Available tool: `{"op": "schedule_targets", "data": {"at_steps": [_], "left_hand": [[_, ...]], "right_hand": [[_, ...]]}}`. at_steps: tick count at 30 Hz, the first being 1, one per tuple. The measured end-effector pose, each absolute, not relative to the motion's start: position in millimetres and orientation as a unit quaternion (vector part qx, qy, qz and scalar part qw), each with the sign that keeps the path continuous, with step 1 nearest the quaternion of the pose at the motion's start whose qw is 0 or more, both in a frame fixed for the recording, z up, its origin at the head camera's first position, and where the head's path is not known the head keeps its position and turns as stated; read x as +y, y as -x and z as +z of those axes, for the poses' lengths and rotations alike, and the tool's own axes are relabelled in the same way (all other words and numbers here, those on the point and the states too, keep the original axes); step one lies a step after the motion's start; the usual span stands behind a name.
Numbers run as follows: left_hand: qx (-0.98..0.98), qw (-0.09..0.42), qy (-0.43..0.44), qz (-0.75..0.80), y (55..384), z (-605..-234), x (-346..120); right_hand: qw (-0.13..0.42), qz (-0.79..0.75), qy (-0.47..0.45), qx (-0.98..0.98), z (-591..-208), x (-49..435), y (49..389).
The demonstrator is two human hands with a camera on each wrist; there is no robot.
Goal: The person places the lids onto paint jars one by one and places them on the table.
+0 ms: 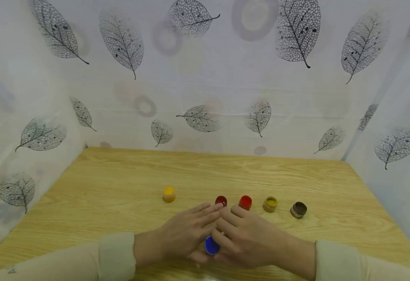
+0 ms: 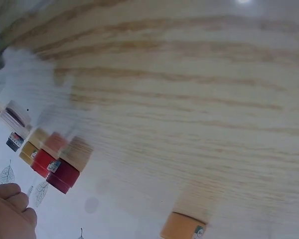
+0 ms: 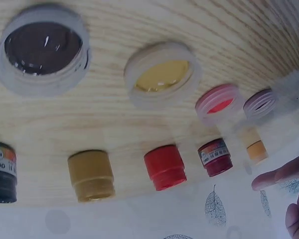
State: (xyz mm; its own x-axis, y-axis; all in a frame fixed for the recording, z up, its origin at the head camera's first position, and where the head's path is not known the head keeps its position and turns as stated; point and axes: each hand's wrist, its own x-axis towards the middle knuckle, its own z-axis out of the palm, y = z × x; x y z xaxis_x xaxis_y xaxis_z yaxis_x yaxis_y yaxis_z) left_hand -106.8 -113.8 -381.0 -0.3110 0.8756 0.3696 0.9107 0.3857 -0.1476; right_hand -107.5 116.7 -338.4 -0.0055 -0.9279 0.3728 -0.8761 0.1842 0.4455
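- Blue jar [image 1: 212, 245], head view: between both hands, near the middle of the near edge of the desk [image 1: 120, 175], on the near side of the other jars.
- Direction of the blue jar: round blue face turned upward and back towards the near edge; axis roughly along the line of sight of the head view; side wall and full length concealed by fingers; resting on the desk or raised, impossible to tell.
- Relative to the right hand [image 1: 245, 236]: at the thumb side, pinched between curled fingers and thumb.
- Relative to the left hand [image 1: 187, 232]: just beside the thumb; fingers straight, close together, directed towards the far right corner of the desk, tips by the right knuckles; any pinch by this hand hidden, not possible to tell.
- Beyond the hands, from left to right: orange-yellow jar [image 1: 169, 194], set apart towards the left edge; dark red jar [image 1: 221, 200], partly covered by fingertips; red jar [image 1: 245, 202]; olive-yellow jar [image 1: 270, 204]; dark jar [image 1: 299, 210], nearest the right edge. All upright, axes vertical.
- Right wrist view, inverted: four translucent caps [image 3: 162, 74] in line, nearer to the camera than the jars, with coloured traces inside.
- Surround: leaf-printed white curtain [image 1: 226, 78] behind the far edge and along both side edges.
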Motion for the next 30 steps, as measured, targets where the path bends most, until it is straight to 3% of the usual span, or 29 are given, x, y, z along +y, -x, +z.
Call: {"op": "schedule_targets", "data": {"at_steps": [14,25,30], "left_hand": [[-0.885,0.228,0.406,-0.007,90.2,-384.0,-104.8],[-0.815,0.173,0.548,-0.077,106.2,-382.5,-112.8],[-0.813,0.156,0.557,-0.070,107.3,-379.8,-112.1]], "right_hand": [[0.344,-0.005,-0.522,-0.780,-346.1,105.9,98.5],[0.328,-0.057,-0.634,-0.698,-336.3,111.7,109.2],[0.329,-0.062,-0.642,-0.690,-336.0,109.8,108.3]]}}
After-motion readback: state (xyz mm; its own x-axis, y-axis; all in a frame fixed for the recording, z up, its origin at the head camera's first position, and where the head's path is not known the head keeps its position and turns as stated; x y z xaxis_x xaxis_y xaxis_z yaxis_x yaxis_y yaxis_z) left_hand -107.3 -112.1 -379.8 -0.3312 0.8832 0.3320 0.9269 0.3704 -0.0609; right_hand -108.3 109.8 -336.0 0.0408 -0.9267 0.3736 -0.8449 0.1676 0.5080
